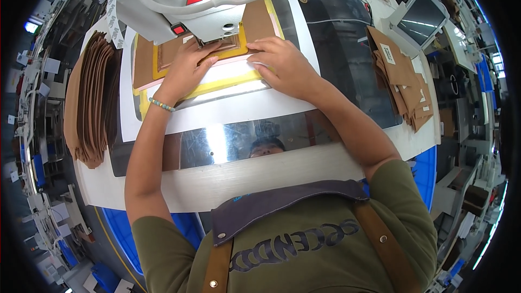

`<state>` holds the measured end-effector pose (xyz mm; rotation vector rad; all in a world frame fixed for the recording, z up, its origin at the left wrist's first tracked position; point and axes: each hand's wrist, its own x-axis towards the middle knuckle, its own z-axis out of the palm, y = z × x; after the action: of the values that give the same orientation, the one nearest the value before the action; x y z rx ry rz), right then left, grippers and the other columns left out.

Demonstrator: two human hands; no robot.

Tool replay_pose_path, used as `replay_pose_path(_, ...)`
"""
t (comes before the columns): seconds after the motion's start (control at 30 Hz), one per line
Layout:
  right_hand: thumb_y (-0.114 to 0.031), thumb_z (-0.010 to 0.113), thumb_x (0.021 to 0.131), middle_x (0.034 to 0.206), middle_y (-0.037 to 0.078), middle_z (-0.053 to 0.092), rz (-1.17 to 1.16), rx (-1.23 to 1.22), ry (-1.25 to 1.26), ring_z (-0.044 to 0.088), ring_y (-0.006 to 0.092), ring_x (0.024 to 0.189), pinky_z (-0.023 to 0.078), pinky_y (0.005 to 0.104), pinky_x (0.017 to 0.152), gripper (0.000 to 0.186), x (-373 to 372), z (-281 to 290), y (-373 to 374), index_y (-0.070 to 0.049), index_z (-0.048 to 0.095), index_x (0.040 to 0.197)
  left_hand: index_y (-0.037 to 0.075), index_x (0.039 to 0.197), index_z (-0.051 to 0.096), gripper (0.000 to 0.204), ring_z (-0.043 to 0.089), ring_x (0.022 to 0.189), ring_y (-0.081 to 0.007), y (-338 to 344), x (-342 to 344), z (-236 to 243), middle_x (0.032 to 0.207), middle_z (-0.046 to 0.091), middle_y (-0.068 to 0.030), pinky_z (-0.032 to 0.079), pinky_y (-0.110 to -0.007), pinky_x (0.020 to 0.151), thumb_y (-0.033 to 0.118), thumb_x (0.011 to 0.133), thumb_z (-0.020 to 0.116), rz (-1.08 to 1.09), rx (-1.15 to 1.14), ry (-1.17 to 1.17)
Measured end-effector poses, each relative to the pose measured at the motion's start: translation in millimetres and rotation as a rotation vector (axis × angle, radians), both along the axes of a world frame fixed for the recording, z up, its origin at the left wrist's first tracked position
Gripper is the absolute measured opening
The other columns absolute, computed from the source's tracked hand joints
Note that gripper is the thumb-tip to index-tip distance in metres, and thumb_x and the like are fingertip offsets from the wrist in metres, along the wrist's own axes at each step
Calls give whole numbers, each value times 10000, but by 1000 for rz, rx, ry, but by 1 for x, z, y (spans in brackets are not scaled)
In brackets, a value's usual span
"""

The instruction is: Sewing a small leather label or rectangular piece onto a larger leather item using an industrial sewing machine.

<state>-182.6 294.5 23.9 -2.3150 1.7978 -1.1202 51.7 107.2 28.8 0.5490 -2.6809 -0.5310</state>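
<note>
A brown, leather-like panel [144, 62] lies under the white sewing machine head [157, 13]. On it sits a yellow rectangular frame [233, 53] around a smaller brown piece. My left hand [189, 69] rests flat with its fingers stretched toward the presser foot, touching the work close to the needle area. My right hand [285, 68] touches the right side of the work near the yellow frame's corner, thumb and fingers apart. The machine head hides the far part of the panel. Beneath the work is a white sheet [228, 121] with yellow-edged strips.
A thick stack of brown pieces [89, 103] stands at the left table edge. More brown pieces with pale labels [399, 68] lie at the right. A control screen [420, 19] is at the far right. Blue bins [426, 176] show below the pale table edge [260, 171].
</note>
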Motion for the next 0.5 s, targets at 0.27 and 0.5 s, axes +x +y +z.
replay_pose_path(0.27,-126,702,965,1295,114,745,30,-14,-14,626,286,1293,457,466,1100,162,0,0,6,-36,798,1060,2,1366,705,356,569,1405,-392,-50,70,-5,1460,657,-211,432,-486,1191,162,1059,624,306,-34,80)
replay_pose_path(0.5,-167,675,1016,1394,112,711,20,79,19,588,293,1373,432,464,1154,233,-16,26,15,-55,786,1189,-3,1533,597,523,499,1498,-372,-83,136,-35,1626,542,-190,388,-443,1262,307,1114,554,545,-303,-146)
